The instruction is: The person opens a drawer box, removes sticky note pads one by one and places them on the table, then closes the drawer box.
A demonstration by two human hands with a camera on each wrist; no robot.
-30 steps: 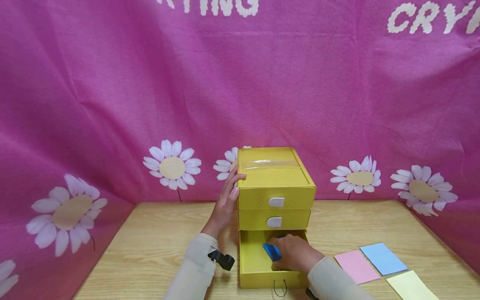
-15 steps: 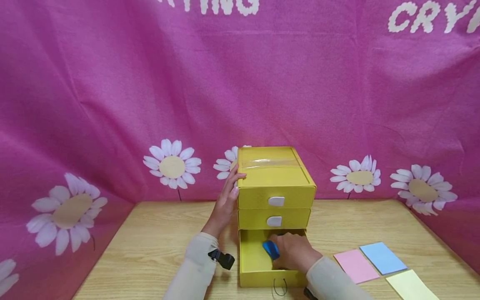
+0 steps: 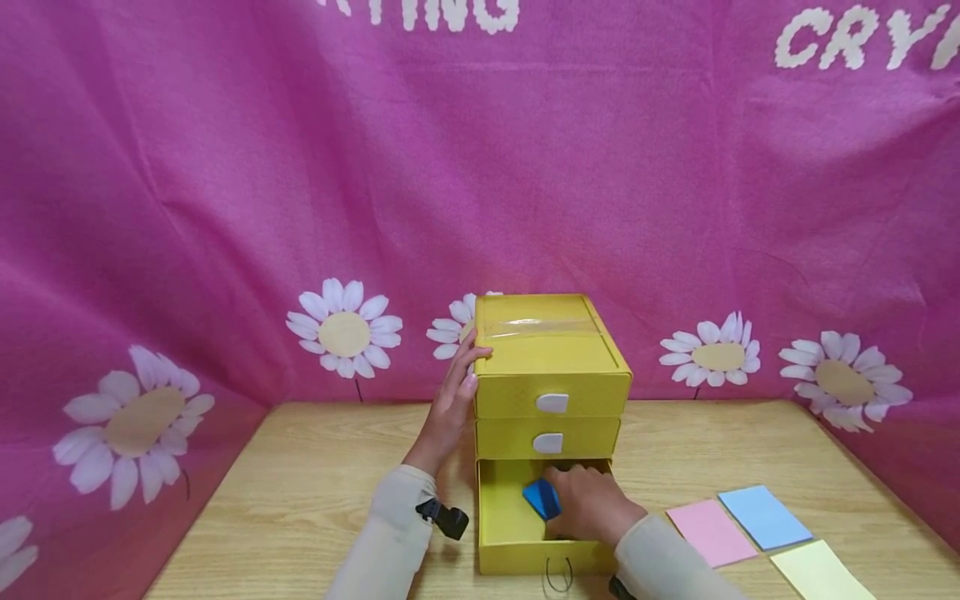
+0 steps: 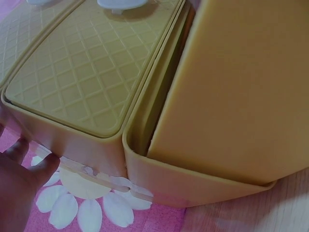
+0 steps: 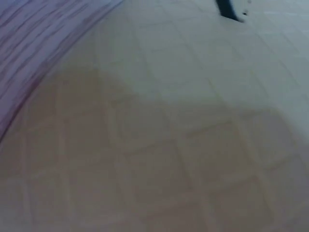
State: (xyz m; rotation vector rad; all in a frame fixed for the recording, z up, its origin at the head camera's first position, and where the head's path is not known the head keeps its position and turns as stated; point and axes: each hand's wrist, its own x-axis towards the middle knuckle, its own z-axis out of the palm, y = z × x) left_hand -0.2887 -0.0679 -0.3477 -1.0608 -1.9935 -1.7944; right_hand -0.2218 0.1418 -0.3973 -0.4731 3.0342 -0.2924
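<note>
A yellow drawer unit (image 3: pixel 555 350) stands on the table with its bottom drawer (image 3: pixel 547 558) pulled out. My left hand (image 3: pixel 448 408) rests against the unit's left side, its fingertips at the top edge. In the left wrist view, the fingers of the left hand (image 4: pixel 24 174) lie along the yellow side wall. Inside the bottom drawer, my right hand (image 3: pixel 592 504) holds a small flat blue object (image 3: pixel 542 497), which sticks out to the left of the fingers. The fingertips are hidden behind the hand. The right wrist view shows mostly the patterned yellow drawer front (image 5: pixel 159 159).
Three square paper pads, pink (image 3: pixel 712 532), blue (image 3: pixel 767 517) and pale yellow (image 3: pixel 822 572), lie to the right of the drawers. Two upper drawers with white tabs (image 3: pixel 552 403) are shut. A pink flowered cloth (image 3: pixel 405 167) hangs behind the wooden table (image 3: pixel 300 492).
The small blue object has turned slightly in the right hand, showing a darker blue strip beside the fingers. My left hand stays in place on the unit.
</note>
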